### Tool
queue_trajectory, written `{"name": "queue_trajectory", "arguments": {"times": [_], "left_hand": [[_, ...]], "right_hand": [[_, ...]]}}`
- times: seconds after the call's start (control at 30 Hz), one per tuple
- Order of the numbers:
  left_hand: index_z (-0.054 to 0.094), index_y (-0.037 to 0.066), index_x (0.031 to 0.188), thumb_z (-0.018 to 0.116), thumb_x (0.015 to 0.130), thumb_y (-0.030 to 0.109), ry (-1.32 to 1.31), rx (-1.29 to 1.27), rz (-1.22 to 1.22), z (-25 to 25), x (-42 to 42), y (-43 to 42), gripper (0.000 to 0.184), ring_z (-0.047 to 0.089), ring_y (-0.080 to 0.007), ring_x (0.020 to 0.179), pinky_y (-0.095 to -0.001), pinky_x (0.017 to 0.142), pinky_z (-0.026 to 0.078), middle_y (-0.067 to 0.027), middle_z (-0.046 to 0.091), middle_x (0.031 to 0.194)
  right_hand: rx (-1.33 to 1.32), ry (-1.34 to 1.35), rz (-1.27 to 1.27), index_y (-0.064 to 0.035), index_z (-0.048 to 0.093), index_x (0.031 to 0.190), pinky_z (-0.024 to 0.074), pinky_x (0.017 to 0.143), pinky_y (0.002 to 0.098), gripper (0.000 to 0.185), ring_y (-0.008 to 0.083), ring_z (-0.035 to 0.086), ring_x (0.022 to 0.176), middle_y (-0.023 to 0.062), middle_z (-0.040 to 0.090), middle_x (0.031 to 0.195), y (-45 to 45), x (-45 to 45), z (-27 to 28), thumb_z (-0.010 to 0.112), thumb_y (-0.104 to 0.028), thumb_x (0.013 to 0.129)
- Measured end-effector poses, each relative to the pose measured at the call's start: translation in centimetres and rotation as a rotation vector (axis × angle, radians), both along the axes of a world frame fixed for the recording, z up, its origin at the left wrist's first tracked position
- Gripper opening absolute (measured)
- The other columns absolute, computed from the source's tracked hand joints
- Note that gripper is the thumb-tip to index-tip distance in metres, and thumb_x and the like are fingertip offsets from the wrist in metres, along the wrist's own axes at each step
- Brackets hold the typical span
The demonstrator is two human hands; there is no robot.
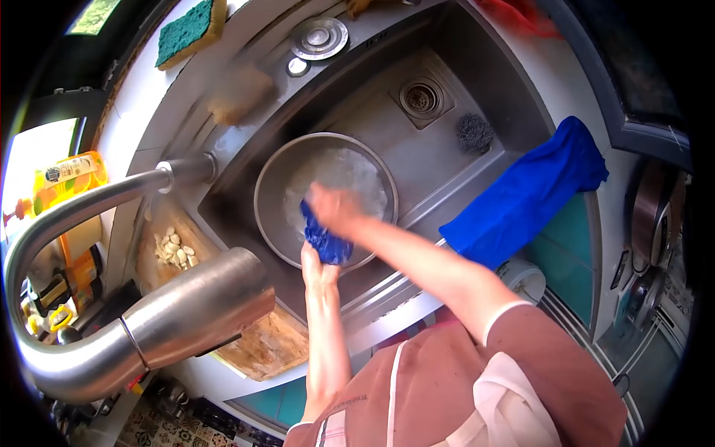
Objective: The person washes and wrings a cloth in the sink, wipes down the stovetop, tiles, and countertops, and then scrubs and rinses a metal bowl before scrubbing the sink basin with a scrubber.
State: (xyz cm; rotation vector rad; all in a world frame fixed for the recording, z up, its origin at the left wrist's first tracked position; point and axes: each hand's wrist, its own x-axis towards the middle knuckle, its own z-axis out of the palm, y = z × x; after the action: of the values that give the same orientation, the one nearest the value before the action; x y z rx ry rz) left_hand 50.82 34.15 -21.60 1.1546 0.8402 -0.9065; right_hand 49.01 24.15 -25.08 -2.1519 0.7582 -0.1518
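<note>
A bunched, wet-looking blue cloth (326, 237) is over a round metal basin (262, 186) that stands in the sink. My left hand (319, 262) grips the cloth from below, its fingers partly hidden behind it. Against the cloth's upper right side is my right hand (335, 211), smeared by motion, so its fingers cannot be made out. Cloudy, foamy water (346, 175) lies in the basin beneath both hands.
A second blue cloth (521, 197) drapes over the sink's right edge. The metal faucet (194, 309) arches in at left, beside a wooden board (264, 346) and peeled garlic cloves (176, 249). A steel scourer (474, 134) sits near the drain (421, 99); a green sponge (185, 33) lies at the back.
</note>
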Motion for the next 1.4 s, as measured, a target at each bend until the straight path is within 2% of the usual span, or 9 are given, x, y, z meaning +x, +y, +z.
{"name": "queue_trajectory", "arguments": {"times": [0.1,0.3,0.4,0.53,0.73,0.87,1.0,1.17,1.4], "left_hand": [[0.048,0.015,0.125,0.056,0.090,0.021,-0.175,-0.369,-0.001,0.8,1.0,3.6,0.036,0.047,-0.0315,0.117,-0.0478,0.093,0.043,-0.0100,0.046,0.128],[0.036,0.011,0.136,0.068,0.076,0.010,-0.795,0.338,-0.760,2.1,0.5,4.4,0.068,0.038,-0.0303,0.126,-0.0404,0.098,0.039,-0.0159,0.034,0.140],[0.028,0.006,0.140,0.075,0.066,0.013,-1.210,0.491,-1.164,2.4,-0.3,3.4,0.088,0.024,-0.0390,0.135,-0.0433,0.111,0.020,-0.0237,0.024,0.146],[0.021,0.005,0.142,0.077,0.064,0.019,-1.335,0.525,-1.253,-1.5,-0.9,2.3,0.097,0.019,-0.0397,0.136,-0.0452,0.111,0.020,-0.0218,0.020,0.148],[0.060,0.004,0.104,0.072,0.070,0.005,-0.845,0.114,-0.817,1.6,1.2,1.3,0.036,0.057,-0.0161,0.100,-0.0287,0.090,0.043,-0.0092,0.060,0.109],[0.060,0.003,0.100,0.073,0.064,0.006,-1.266,0.092,-1.019,7.5,1.0,-0.9,0.039,0.053,-0.0211,0.106,-0.0305,0.091,0.043,-0.0110,0.054,0.115],[0.062,0.001,0.102,0.070,0.061,0.010,-1.145,-0.042,-0.987,9.6,2.3,-1.5,0.043,0.044,-0.0251,0.120,-0.0330,0.098,0.038,-0.0117,0.043,0.132],[0.061,0.001,0.102,0.056,0.083,0.016,-0.442,-0.194,-0.284,4.9,3.2,-0.5,0.025,0.061,-0.0167,0.082,-0.0293,0.074,0.050,-0.0067,0.063,0.093],[0.054,-0.002,0.115,0.049,0.092,0.032,-0.142,-0.452,-0.467,2.5,4.5,1.8,0.041,0.059,-0.0222,0.100,-0.0368,0.086,0.046,-0.0124,0.061,0.110]], "right_hand": [[-0.047,0.187,-0.107,-0.0100,0.056,0.100,0.0498,0.062,0.0484,0.025,0.0364,0.064,0.068,0.0175,0.064,0.067,-3.1,-0.7,-4.6,0.050,-0.032,0.091],[0.037,0.338,0.485,-0.0065,0.054,0.109,0.0499,0.078,0.0467,0.027,0.0403,0.060,0.096,0.0234,0.055,0.115,-1.5,-4.1,-5.4,0.057,-0.016,0.084],[0.098,0.578,0.083,-0.0061,0.055,0.110,0.0493,0.080,0.0462,0.032,0.0392,0.060,0.097,0.0216,0.058,0.110,-4.6,-3.1,-4.3,0.059,-0.008,0.078],[0.365,0.022,0.350,-0.0032,0.058,0.111,0.0476,0.086,0.0393,0.045,0.0330,0.061,0.098,0.0204,0.061,0.108,-3.4,-2.2,4.9,0.069,-0.014,0.068],[1.257,-0.067,0.159,-0.0019,0.060,0.114,0.0429,0.093,0.0292,0.034,0.0158,0.056,0.103,0.0090,0.061,0.112,-11.2,-6.6,8.4,0.061,-0.019,0.085],[0.787,0.067,0.214,-0.0023,0.060,0.115,0.0432,0.092,0.0289,0.051,0.0150,0.057,0.102,0.0092,0.060,0.113,-9.4,-6.4,3.5,0.052,-0.047,0.090],[1.577,-0.239,0.040,-0.0041,0.057,0.118,0.0438,0.092,0.0286,0.068,0.0143,0.057,0.104,0.0087,0.059,0.115,-4.9,-4.1,7.5,0.044,-0.064,0.087],[1.585,-0.222,0.133,-0.0072,0.052,0.120,0.0488,0.075,0.0250,0.063,0.0107,0.057,0.090,0.0030,0.060,0.103,-1.5,-5.1,6.7,0.063,-0.055,0.081],[1.976,-0.039,-0.045,-0.0047,0.051,0.114,0.0492,0.054,0.0237,0.044,0.0152,0.057,0.076,0.0091,0.057,0.094,-0.9,-5.8,5.9,0.070,-0.023,0.079]]}}
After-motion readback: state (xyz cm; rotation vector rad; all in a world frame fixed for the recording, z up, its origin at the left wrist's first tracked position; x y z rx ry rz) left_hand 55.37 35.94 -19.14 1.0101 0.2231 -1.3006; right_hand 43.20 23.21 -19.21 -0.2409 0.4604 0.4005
